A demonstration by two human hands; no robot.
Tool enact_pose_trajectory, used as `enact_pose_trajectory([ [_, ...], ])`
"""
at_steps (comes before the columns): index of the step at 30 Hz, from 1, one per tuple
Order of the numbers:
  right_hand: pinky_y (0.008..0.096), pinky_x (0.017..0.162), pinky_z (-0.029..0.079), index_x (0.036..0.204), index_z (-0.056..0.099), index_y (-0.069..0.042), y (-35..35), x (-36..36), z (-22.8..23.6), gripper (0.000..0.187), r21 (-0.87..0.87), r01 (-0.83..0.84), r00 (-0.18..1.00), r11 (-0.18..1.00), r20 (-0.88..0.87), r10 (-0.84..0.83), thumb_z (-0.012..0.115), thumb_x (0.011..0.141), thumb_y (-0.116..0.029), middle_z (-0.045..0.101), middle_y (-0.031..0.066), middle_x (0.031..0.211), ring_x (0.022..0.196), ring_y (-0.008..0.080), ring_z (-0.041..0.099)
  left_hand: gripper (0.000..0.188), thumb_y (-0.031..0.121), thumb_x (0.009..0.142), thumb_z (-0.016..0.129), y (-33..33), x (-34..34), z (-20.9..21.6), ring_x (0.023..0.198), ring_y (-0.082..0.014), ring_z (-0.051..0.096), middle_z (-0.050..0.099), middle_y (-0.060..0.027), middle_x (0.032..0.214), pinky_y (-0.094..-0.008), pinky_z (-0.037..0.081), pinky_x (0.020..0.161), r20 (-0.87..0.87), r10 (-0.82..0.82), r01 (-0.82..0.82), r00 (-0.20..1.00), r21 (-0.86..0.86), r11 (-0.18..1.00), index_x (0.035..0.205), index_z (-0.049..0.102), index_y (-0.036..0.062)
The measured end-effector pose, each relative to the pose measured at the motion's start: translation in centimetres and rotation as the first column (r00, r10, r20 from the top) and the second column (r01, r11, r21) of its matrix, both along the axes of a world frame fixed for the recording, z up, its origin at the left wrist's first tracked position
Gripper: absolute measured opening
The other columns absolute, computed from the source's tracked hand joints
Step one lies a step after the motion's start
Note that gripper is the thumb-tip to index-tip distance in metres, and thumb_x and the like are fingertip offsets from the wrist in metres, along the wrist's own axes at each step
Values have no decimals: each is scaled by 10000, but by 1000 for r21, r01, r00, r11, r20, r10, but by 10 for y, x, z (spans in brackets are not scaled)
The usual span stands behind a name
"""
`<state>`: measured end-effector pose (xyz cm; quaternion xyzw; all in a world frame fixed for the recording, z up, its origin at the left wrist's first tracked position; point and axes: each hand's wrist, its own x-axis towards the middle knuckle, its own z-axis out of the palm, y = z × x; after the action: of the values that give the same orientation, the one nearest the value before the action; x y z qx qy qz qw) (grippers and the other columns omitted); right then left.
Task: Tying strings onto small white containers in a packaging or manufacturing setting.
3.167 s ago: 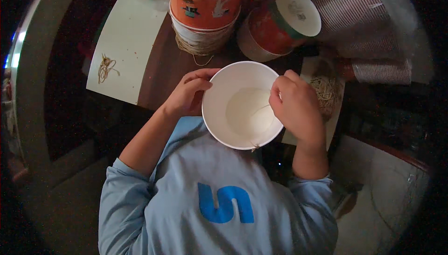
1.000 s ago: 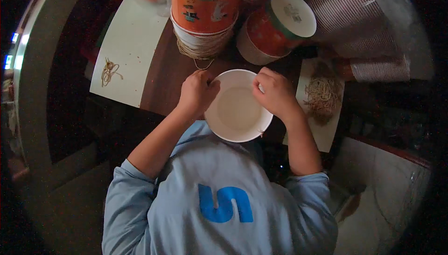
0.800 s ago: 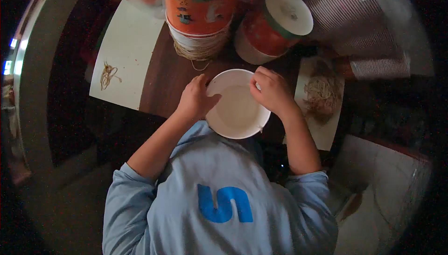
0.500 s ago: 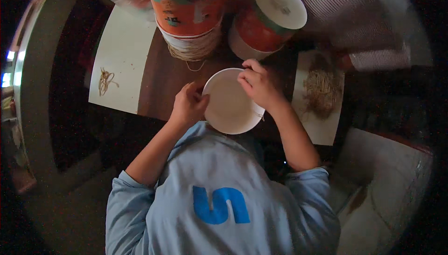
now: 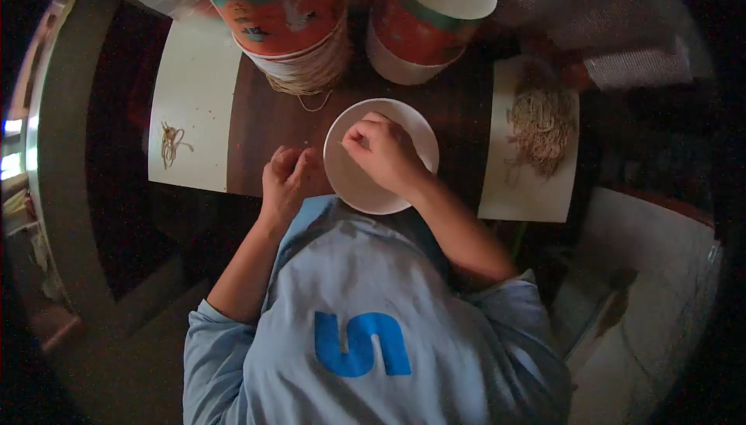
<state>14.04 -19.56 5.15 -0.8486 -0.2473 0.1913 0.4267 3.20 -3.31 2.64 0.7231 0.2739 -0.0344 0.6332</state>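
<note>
A white round tub (image 5: 420,184), its mouth turned up at me, sits close to my body at the near edge of the dark table. My right hand (image 5: 381,149) reaches across its mouth, thumb and fingertips pinched together near the left inner rim. Whatever is in that pinch is too small to make out. Just outside the tub's left rim is my left hand (image 5: 286,180), with bent fingers and the thumb apart from them. I see nothing held in it. The tub's outer wall is mostly hidden.
Beyond stand two orange-and-green printed tubs, a left one (image 5: 280,17) with twine (image 5: 315,67) around its lower part and a right one (image 5: 423,33). A small twine tangle (image 5: 172,144) lies on the left white board (image 5: 194,75), a twine heap (image 5: 540,130) on the right board (image 5: 521,200).
My right hand has moved left from the tub's far right rim to over its mouth. My left hand has come off the left rim, slightly left. The whole view has shifted a little.
</note>
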Motion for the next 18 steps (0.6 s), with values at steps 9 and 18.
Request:
enact_pose_trajectory([
  [9, 350, 650, 458, 742, 609, -13, 8, -1, -7, 95, 14, 0, 999, 1000, 38, 0, 613, 746, -108, 584, 127, 813, 744, 275, 583, 219, 34, 809, 571, 5, 9, -5, 873, -142, 565, 605, -73, 970, -265, 445, 795, 175, -49, 56, 983, -32, 998, 1020, 554, -21],
  [18, 335, 628, 453, 783, 589, -26, -13, -11, 32, 62, 167, -195, 966, 967, 205, 159, 616, 728, -34, 555, 94, 764, 701, 249, 566, 165, 106, 855, 566, -8, 10, 60, 676, -82, 528, 583, -60, 865, -212, 443, 618, 130, -185, 190, 974, -31, 981, 945, 604, -28],
])
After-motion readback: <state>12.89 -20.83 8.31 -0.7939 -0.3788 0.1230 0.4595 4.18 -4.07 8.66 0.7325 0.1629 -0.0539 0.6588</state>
